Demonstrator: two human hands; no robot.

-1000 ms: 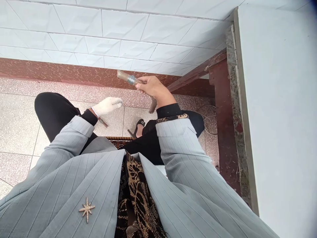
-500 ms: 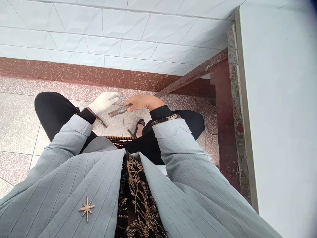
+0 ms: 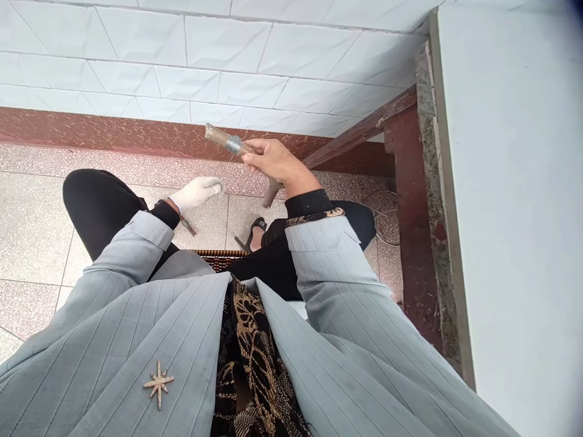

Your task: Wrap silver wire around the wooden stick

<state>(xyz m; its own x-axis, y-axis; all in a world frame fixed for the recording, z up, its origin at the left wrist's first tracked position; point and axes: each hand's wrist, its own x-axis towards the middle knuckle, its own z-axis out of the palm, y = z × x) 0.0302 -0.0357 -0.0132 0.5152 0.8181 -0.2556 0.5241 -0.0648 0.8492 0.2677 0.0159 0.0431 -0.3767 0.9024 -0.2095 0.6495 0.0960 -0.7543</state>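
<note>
My right hand [image 3: 273, 161] is bare and closed around a brown wooden stick [image 3: 217, 135], which has silvery wire [image 3: 234, 144] wound about it just past my fingers. The stick's pale cut end points up and left; another stub of wood [image 3: 272, 193] shows below my palm, though my hand hides how the two join. Lower and to the left, my left hand [image 3: 195, 193] wears a white knitted glove. Its fingers are pressed together, with something faint at the tips that I cannot make out. Under that wrist, the end of a second brown stick [image 3: 187, 226] shows.
A white tiled wall [image 3: 232, 45] with a red-brown skirting [image 3: 136, 135] stands ahead. At right are a white tabletop [image 3: 514, 200] and its dark red wooden support [image 3: 414, 224]. A loose cable [image 3: 382, 218] lies on the tiled floor [image 3: 31, 224]. A woven seat edge [image 3: 218, 255] shows between my legs.
My right hand has lifted forward and turned, so the wired stick now points up and left, away from my left hand. The gloved hand has shifted slightly right and lower.
</note>
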